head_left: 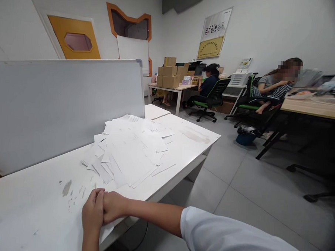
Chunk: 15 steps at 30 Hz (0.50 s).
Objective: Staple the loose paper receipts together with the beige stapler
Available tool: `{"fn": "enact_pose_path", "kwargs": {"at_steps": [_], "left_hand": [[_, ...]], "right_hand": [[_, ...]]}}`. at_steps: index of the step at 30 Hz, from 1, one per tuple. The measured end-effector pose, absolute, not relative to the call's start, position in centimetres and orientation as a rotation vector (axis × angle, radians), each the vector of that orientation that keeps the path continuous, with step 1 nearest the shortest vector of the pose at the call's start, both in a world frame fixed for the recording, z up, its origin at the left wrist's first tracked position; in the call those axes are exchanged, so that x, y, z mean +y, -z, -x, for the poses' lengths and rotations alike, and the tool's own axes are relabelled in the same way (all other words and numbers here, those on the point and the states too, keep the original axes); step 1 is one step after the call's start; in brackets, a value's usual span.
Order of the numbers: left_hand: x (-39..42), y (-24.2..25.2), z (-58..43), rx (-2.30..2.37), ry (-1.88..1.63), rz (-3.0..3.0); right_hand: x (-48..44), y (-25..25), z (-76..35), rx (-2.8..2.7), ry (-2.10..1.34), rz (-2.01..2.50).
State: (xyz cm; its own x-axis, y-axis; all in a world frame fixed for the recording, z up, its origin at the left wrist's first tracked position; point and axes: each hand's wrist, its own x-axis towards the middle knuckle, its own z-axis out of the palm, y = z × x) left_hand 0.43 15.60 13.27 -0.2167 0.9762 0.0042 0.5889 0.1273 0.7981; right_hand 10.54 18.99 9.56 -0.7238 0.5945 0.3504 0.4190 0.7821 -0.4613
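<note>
Resting on the white bench (183, 141), the left hand (93, 211) and the right hand (114, 208) sit side by side and touch. The fingers (97, 196) curl in together and hold nothing that can be seen. A messy pile of loose white papers (130, 149) lies just ahead of the hands, a bit to the right. The right hand is nearer to it. The pile is long and runs along the grey divider (59, 109), going away from the hands to the far right. Its sheets point many ways.
</note>
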Motion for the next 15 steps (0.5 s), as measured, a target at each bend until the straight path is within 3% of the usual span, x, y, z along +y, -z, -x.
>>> {"fn": "enact_pose_path", "kwargs": {"at_steps": [7,13,15], "left_hand": [[15.4,-14.0,-0.4,1.861,-0.975,-1.605],[11.5,-10.1,-2.0,1.94,-1.853,-2.173],[8.5,-7.8,-2.6,2.059,-1.924,-2.178]], "right_hand": [[18.3,-10.8,-10.9,-2.557,-0.362,0.797],[17.2,-11.4,-11.3,-2.652,-0.207,0.701],[16.8,-11.6,-11.2,-2.679,-0.131,0.666]]}}
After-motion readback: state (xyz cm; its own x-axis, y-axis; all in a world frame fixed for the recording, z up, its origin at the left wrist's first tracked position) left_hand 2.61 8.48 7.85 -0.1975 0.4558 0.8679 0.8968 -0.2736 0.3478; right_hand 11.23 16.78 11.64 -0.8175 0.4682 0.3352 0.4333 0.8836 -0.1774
